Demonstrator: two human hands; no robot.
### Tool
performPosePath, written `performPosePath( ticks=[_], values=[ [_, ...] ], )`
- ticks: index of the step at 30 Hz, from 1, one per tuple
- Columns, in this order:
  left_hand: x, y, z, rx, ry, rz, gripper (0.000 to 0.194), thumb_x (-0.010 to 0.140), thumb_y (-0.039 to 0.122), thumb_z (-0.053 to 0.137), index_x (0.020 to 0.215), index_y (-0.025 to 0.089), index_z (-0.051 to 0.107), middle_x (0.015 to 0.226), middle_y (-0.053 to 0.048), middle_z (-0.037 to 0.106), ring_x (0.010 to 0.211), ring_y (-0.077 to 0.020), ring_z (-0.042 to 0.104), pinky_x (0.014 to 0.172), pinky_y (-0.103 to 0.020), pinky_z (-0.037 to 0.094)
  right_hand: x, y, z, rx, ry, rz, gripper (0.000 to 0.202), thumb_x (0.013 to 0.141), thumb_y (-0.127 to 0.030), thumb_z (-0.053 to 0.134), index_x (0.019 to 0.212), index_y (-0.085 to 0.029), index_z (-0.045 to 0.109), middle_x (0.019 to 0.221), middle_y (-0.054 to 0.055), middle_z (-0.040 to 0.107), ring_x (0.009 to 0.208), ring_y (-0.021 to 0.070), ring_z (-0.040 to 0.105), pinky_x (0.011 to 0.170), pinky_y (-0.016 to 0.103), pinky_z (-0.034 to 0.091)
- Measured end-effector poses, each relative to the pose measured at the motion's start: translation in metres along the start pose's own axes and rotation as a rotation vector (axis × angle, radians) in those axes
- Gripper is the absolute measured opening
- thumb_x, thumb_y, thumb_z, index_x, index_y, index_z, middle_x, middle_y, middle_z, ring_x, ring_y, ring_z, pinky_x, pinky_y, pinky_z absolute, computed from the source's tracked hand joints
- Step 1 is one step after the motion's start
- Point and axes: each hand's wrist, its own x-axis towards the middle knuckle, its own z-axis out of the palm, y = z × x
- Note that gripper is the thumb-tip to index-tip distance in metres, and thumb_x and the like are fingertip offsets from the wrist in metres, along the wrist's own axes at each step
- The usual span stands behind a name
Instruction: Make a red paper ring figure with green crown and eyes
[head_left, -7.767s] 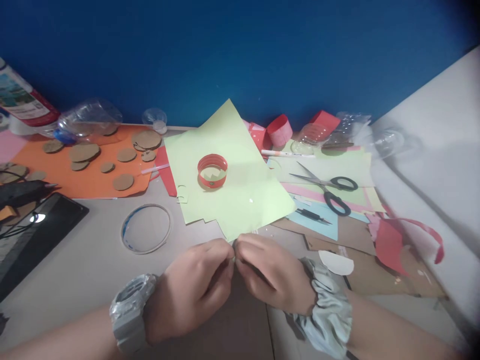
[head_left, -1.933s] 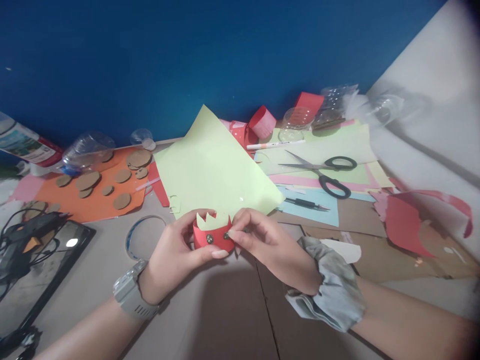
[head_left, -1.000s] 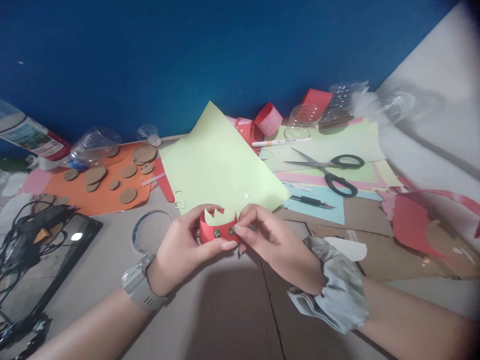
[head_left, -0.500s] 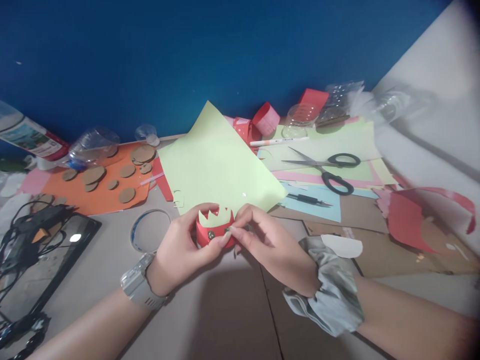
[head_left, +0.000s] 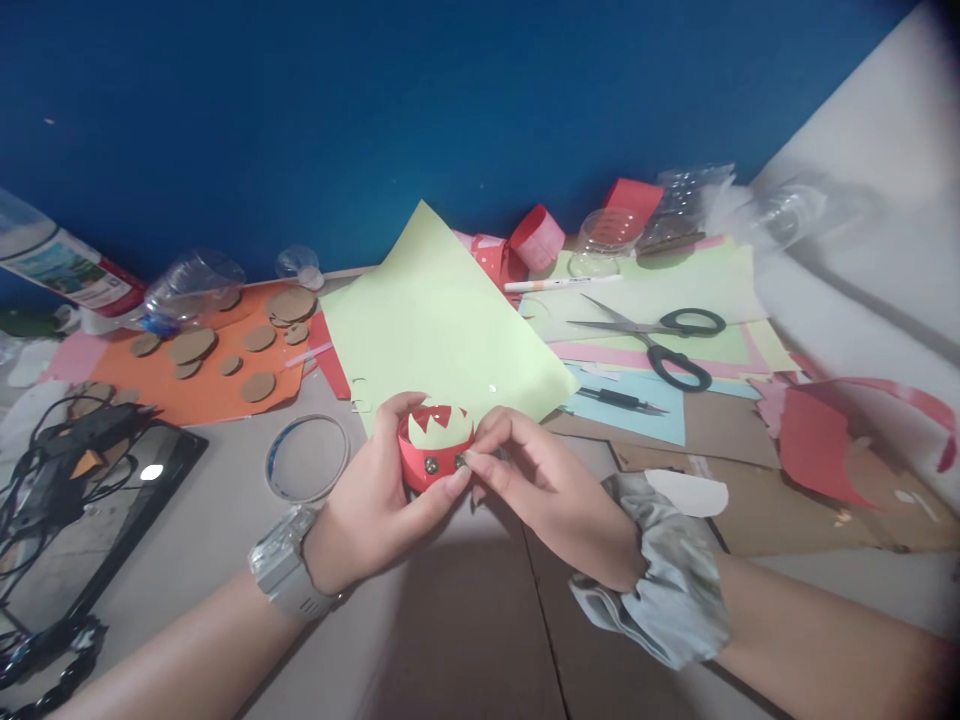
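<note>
My left hand (head_left: 386, 490) is wrapped round a small red paper ring (head_left: 420, 477) from its left side, the thumb along the lower front. Pale green paper with a jagged, toothed edge (head_left: 441, 431) stands at the ring's upper part. Two small dark, shiny round pieces sit on the front, one to the left (head_left: 431, 465) and one to the right (head_left: 460, 460). The fingertips of my right hand (head_left: 547, 490) are pinched at the right piece, touching the ring's right side. Whether the pinch grips that piece is hard to tell.
A large light green sheet (head_left: 442, 320) lies behind the hands. Scissors (head_left: 652, 345) and a craft knife (head_left: 619, 399) rest on papers at the right. At the left are a tape roll (head_left: 306, 458), cardboard discs (head_left: 193, 346) on orange paper and a black device (head_left: 142, 470) with cables.
The ring has tilted a little, showing more of its opening and of the right dark piece. My left fingers have shifted slightly round it. The whole view has moved slightly.
</note>
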Motion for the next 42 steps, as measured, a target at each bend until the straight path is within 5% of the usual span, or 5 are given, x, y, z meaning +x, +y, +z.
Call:
performPosePath(
  ticks=[17,42],
  values=[
    [0.0006,0.0052,-0.003,-0.009,-0.001,0.007,0.065,0.091,0.045,0.06,0.137,0.017,0.024,0.108,-0.011,0.065,0.093,-0.0232,0.065,0.085,-0.037,0.049,-0.0022,0.0014,0.0002,-0.017,-0.01,0.048,0.019,0.098,-0.038,0.056,0.087,-0.022,0.053,0.091,-0.001,0.059,0.066,0.0115,0.065,0.064,0.028,0.054],
    [0.0018,-0.0002,-0.0024,-0.039,0.001,0.049,0.065,0.09,0.043,0.062,0.138,0.019,0.025,0.112,-0.011,0.064,0.097,-0.0239,0.064,0.086,-0.036,0.05,-0.0023,0.0011,-0.0001,-0.057,-0.004,0.021,0.02,0.097,-0.038,0.056,0.086,-0.023,0.053,0.084,0.0,0.059,0.074,0.0146,0.062,0.071,0.03,0.053]
  ],
)
